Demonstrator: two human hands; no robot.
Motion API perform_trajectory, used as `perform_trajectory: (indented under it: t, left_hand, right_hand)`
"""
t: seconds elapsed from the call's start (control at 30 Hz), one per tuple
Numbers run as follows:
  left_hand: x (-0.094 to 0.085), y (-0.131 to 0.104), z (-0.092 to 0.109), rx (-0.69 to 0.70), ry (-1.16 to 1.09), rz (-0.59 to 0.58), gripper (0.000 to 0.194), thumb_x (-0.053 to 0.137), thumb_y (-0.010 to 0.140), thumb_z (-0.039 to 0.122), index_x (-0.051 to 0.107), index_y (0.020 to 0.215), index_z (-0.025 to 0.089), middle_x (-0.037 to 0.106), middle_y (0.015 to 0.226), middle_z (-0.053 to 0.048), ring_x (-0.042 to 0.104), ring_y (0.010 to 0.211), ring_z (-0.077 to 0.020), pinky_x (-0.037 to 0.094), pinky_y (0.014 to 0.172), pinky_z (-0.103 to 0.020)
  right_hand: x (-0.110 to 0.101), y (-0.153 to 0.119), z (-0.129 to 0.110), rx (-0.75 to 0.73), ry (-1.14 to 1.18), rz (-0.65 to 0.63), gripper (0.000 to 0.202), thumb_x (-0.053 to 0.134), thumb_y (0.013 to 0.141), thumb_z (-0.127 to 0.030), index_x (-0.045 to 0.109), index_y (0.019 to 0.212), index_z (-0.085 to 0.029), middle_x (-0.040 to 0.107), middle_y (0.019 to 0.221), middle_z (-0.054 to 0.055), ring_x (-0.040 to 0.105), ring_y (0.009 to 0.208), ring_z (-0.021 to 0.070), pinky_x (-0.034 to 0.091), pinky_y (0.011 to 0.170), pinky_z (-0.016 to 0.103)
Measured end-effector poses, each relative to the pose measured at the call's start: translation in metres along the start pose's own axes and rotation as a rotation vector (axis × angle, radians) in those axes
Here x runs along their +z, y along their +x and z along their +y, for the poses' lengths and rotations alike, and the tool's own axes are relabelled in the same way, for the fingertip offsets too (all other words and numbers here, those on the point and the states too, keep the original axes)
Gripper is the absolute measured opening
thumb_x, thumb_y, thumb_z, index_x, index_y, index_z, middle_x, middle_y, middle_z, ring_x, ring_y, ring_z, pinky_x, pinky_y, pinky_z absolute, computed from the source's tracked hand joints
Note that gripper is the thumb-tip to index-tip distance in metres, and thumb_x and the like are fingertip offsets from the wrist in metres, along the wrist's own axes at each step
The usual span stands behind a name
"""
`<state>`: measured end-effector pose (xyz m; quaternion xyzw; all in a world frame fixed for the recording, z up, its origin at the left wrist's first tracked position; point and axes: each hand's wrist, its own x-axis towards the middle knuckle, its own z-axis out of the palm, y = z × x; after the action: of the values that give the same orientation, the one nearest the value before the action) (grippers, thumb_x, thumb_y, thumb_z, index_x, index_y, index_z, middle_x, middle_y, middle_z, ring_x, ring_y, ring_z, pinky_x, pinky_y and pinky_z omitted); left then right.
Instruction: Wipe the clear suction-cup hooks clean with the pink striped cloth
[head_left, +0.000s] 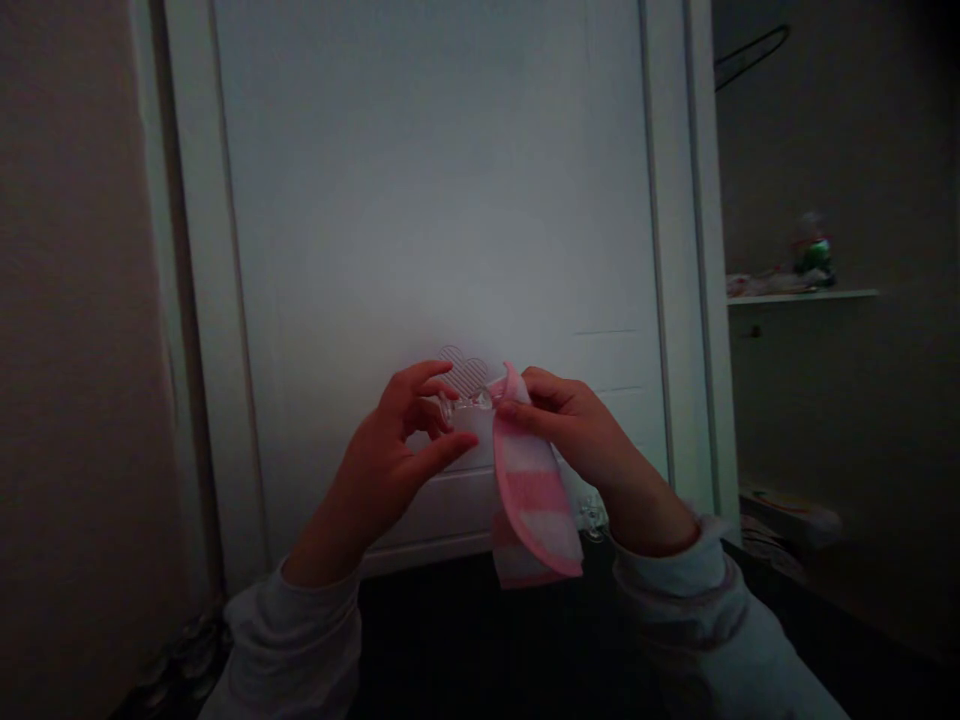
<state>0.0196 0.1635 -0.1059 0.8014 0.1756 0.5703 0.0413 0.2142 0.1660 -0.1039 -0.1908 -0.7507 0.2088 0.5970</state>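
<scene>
A pink-and-white striped cloth [534, 490] with a pink edge hangs down in front of the white door. My right hand [559, 400] pinches it near its top, fingers closed. Just left of the cloth's top edge is a clear plastic hook [474, 400] on the door, below a heart-shaped lined backing [463, 370]. My left hand [405, 430] is beside the hook, thumb and fingers apart, nothing held. Whether its fingertips touch the hook I cannot tell. The cloth's top corner reaches close to the hook; whether it is hung on it is unclear.
The white door [435, 200] fills the middle, with its frame [694, 250] at the right. Beyond it a narrow shelf [802, 296] holds a jar-like green item and small things. A dark hanger [754, 55] hangs above. Shiny clear items [592, 515] lie low by my right wrist.
</scene>
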Motion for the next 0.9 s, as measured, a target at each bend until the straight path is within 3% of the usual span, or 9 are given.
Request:
perform_trajectory:
  t: [0.1, 0.17, 0.3, 0.47, 0.63, 0.77, 0.9]
  left_hand:
    - [-0.008, -0.003, 0.003, 0.035, 0.163, -0.013, 0.037, 0.068, 0.077, 0.030, 0.056, 0.111, 0.025, 0.066, 0.095, -0.003, 0.062, 0.075, -0.0141, 0.051, 0.072, -0.027]
    - [-0.013, -0.003, 0.005, 0.064, 0.266, 0.007, 0.027, 0.066, 0.079, 0.029, 0.061, 0.105, 0.023, 0.068, 0.087, -0.002, 0.063, 0.074, -0.0145, 0.051, 0.072, -0.026]
    - [-0.015, 0.000, 0.006, 0.079, 0.361, 0.046, 0.027, 0.067, 0.077, 0.032, 0.063, 0.102, 0.022, 0.070, 0.085, -0.001, 0.063, 0.070, -0.0142, 0.050, 0.069, -0.026]
    - [-0.009, 0.000, 0.002, -0.031, 0.247, 0.028, 0.026, 0.065, 0.077, 0.035, 0.062, 0.098, 0.020, 0.069, 0.080, -0.001, 0.064, 0.073, -0.0164, 0.048, 0.071, -0.027]
    - [0.002, 0.000, 0.001, -0.104, 0.085, -0.021, 0.024, 0.050, 0.086, 0.041, 0.058, 0.085, 0.018, 0.065, 0.074, -0.002, 0.058, 0.068, -0.0152, 0.042, 0.062, -0.026]
    - [0.010, 0.001, 0.005, -0.163, 0.033, -0.046, 0.036, 0.039, 0.091, 0.044, 0.053, 0.069, 0.019, 0.059, 0.064, 0.000, 0.050, 0.060, -0.0137, 0.040, 0.061, -0.027]
    - [0.016, 0.007, 0.002, -0.236, -0.070, -0.022, 0.043, 0.031, 0.091, 0.050, 0.047, 0.065, 0.020, 0.055, 0.058, 0.000, 0.051, 0.055, -0.0140, 0.042, 0.057, -0.028]
  right_hand:
    - [0.001, -0.001, 0.000, 0.070, 0.089, -0.010, 0.013, 0.065, 0.073, -0.031, 0.065, 0.075, -0.018, 0.048, 0.065, -0.004, 0.042, 0.055, 0.0092, 0.030, 0.049, 0.022]
    - [0.002, -0.001, -0.001, 0.102, 0.138, -0.029, 0.014, 0.066, 0.073, -0.031, 0.065, 0.076, -0.018, 0.049, 0.065, -0.004, 0.043, 0.054, 0.0089, 0.030, 0.048, 0.021]
    - [0.003, -0.001, -0.003, 0.085, 0.170, -0.056, 0.013, 0.066, 0.073, -0.029, 0.068, 0.080, -0.017, 0.052, 0.070, -0.003, 0.047, 0.060, 0.0099, 0.033, 0.052, 0.022]
    - [-0.002, -0.001, -0.005, -0.014, -0.020, -0.028, 0.008, 0.066, 0.073, -0.025, 0.070, 0.077, -0.018, 0.051, 0.075, -0.001, 0.049, 0.068, 0.0127, 0.035, 0.058, 0.025]
    - [-0.007, -0.003, -0.002, -0.057, -0.113, -0.036, 0.006, 0.066, 0.073, -0.023, 0.069, 0.073, -0.018, 0.048, 0.072, -0.002, 0.047, 0.067, 0.0131, 0.034, 0.058, 0.026]
    - [-0.008, -0.002, 0.000, -0.063, -0.149, -0.046, 0.007, 0.065, 0.074, -0.024, 0.065, 0.071, -0.017, 0.047, 0.071, -0.002, 0.046, 0.066, 0.0125, 0.033, 0.057, 0.025]
    - [-0.006, 0.000, 0.002, -0.074, -0.155, -0.033, 0.015, 0.062, 0.076, -0.028, 0.058, 0.067, -0.017, 0.043, 0.068, -0.003, 0.042, 0.061, 0.0110, 0.030, 0.054, 0.024]
